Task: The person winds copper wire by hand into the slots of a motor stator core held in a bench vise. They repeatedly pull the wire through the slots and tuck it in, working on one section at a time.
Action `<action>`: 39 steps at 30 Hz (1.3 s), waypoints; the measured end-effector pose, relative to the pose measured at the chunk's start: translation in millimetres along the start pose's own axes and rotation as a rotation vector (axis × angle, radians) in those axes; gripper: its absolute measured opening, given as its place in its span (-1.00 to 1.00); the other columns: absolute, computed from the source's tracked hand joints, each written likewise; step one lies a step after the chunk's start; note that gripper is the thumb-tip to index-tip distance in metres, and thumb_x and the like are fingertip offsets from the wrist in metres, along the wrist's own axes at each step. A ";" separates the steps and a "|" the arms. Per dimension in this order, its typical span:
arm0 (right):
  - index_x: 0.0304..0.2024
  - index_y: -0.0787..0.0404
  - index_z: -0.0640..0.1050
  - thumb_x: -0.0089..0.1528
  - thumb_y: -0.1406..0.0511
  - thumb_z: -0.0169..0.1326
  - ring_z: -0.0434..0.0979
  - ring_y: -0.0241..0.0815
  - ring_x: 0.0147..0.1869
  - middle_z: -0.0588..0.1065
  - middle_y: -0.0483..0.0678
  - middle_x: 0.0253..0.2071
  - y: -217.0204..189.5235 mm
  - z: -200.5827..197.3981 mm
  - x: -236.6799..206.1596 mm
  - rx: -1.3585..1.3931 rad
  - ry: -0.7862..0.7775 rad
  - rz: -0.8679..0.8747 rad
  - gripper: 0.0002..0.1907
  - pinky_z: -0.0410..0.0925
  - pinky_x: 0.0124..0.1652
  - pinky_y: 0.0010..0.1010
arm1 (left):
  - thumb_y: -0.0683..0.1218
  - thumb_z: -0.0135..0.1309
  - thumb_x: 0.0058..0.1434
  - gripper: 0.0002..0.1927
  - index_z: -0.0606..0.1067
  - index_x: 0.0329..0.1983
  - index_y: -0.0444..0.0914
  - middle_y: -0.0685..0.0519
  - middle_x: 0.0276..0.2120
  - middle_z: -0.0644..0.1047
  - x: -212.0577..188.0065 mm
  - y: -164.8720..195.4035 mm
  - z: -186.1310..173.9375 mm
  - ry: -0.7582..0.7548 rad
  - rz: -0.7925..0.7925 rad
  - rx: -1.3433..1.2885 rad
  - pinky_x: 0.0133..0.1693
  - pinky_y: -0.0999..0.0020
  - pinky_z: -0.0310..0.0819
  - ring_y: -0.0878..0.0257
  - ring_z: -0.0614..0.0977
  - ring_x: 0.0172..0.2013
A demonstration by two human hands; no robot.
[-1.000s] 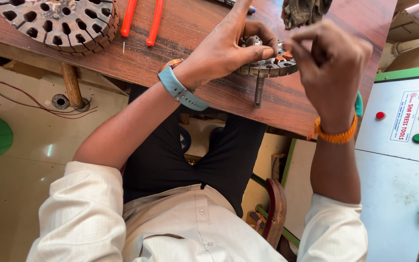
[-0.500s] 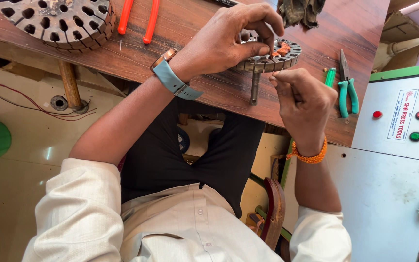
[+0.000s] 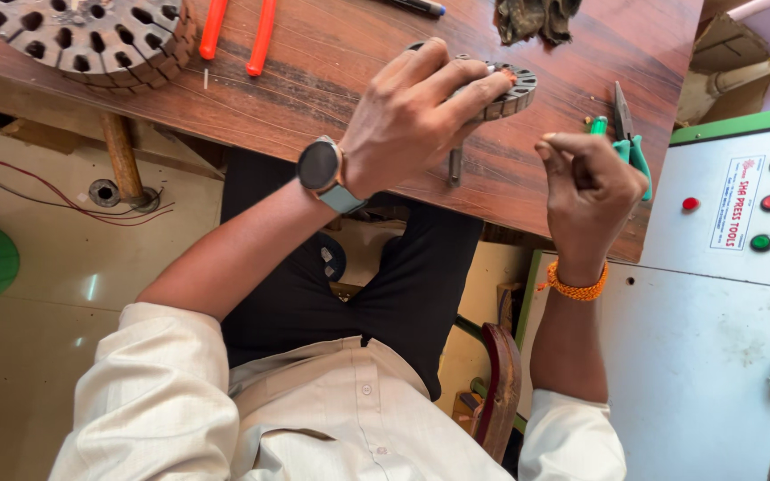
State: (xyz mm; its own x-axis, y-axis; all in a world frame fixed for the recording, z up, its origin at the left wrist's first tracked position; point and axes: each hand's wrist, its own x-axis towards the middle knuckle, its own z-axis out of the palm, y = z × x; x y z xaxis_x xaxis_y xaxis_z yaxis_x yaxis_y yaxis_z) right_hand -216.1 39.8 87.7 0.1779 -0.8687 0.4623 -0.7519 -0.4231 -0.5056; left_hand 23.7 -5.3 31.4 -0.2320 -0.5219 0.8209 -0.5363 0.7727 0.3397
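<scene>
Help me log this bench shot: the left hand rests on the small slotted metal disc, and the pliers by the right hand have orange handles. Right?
Not quite. In the head view the pliers by the right hand have green handles; the orange-handled tool lies farther left on the table. The left hand does rest on the small slotted disc.

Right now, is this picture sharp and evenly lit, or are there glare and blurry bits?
Head view: mostly sharp, in soft daylight. The left hand on the small slotted metal disc is crisp, and so is the right hand. The pale floor shows a small bright glare streak, the wooden table a mild sheen. Shadows are soft, darkest under the table edge. The shirt at the bottom looks stretched by the wide lens.
</scene>
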 end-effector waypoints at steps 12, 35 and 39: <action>-0.13 0.36 0.59 0.44 0.53 0.35 0.24 -0.53 -0.51 0.48 -0.14 -0.49 -20.8 14.8 30.8 0.092 -0.070 -0.136 -0.85 0.07 -0.49 -0.64 | -0.16 0.27 0.36 -0.59 0.45 0.24 -0.12 0.21 0.01 0.50 -5.6 -6.1 -12.9 -0.094 -0.033 -0.011 -0.03 0.25 0.45 0.18 0.45 -0.06; -0.21 0.35 0.56 0.46 0.50 0.35 0.21 -0.53 -0.49 0.46 -0.17 -0.47 -16.7 11.2 38.8 0.097 -0.103 -0.142 -0.80 0.06 -0.47 -0.65 | -0.20 0.28 0.29 -0.52 0.43 0.24 -0.08 0.20 0.00 0.47 -13.9 -4.6 -6.6 -0.036 -0.122 -0.084 0.04 0.18 0.40 0.11 0.42 -0.01; -0.22 0.36 0.56 0.47 0.52 0.33 0.20 -0.49 -0.49 0.41 -0.16 -0.50 -13.2 17.1 56.0 0.090 -0.121 -0.164 -0.80 0.04 -0.45 -0.60 | -0.21 0.27 0.27 -0.49 0.43 0.26 -0.08 0.20 0.05 0.48 -15.5 -5.4 -4.9 -0.032 -0.116 -0.106 0.07 0.18 0.41 0.11 0.42 -0.01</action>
State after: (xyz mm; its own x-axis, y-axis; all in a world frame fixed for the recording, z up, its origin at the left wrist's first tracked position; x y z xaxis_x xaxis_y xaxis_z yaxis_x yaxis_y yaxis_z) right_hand -185.5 -7.7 107.9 0.3724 -0.8083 0.4560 -0.6477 -0.5782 -0.4961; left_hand 34.2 0.4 19.2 -0.2002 -0.6200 0.7586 -0.4731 0.7392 0.4793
